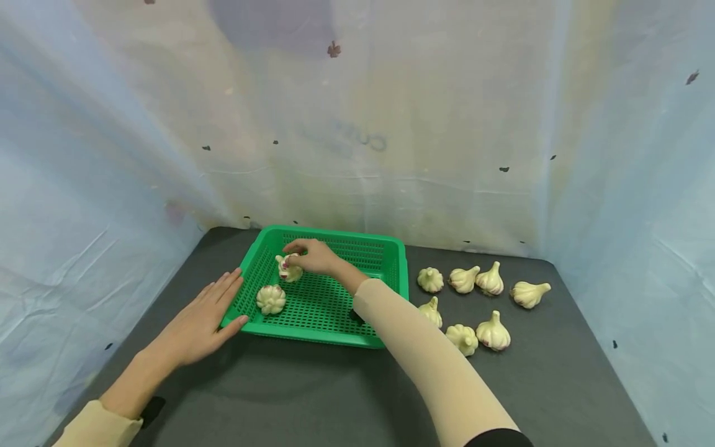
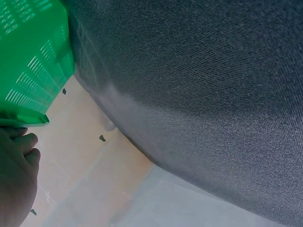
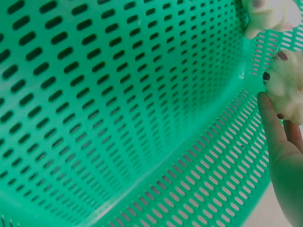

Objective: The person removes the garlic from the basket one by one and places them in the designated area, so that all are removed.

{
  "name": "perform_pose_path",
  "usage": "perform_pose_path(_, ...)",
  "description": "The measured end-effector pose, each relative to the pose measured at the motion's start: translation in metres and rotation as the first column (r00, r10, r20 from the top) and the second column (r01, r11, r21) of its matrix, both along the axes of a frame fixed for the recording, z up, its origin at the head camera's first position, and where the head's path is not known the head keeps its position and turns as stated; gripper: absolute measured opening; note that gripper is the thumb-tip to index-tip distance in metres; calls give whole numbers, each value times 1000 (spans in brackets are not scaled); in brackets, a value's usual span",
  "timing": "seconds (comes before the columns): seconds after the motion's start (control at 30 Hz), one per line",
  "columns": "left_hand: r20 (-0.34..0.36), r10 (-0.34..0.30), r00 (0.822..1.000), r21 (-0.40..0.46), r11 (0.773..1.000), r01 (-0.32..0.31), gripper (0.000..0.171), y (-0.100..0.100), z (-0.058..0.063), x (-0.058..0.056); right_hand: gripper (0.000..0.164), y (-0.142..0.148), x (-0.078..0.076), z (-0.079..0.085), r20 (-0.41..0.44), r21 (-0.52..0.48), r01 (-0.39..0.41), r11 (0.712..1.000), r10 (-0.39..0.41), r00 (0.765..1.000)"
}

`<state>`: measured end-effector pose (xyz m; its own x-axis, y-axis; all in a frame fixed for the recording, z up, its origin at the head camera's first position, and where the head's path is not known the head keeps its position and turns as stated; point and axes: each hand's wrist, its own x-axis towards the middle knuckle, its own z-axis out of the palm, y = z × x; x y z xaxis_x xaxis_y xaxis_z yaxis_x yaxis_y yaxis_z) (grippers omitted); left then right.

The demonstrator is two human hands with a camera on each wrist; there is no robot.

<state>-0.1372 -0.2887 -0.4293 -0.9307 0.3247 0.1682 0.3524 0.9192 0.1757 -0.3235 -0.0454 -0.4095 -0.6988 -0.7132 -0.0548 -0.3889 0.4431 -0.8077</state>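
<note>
A green plastic basket (image 1: 335, 335) with slotted walls sits on the dark table. My right hand (image 1: 315, 256) reaches inside it, at the back left, and holds a garlic bulb (image 1: 290, 272) between thumb and fingers. In the right wrist view that garlic bulb (image 3: 288, 87) is partly cut off by the frame edge. A second garlic bulb (image 1: 270, 299) lies in the basket's front left corner. My left hand (image 1: 195, 326) rests on the basket's left rim with its fingers straight. In the left wrist view, some left fingers (image 2: 26, 142) show at the rim.
Several garlic bulbs (image 1: 494, 332) lie on the table to the right of the basket, some partly behind my right sleeve (image 1: 424, 347). Pale plastic sheeting (image 1: 447, 124) hangs behind the table and along both sides.
</note>
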Motion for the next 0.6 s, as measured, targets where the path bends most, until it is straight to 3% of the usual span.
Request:
perform_pose_path(0.3,-21,-5,1000,-11,1000,5,82,-4,1,-3,55,16,5,24,-19,-49,47,998,-48,999)
perform_pose_path(0.6,-26,-15,1000,-8,1000,15,83,-8,1,-5,56,43,11,45,-26,-105,80,991,-83,996)
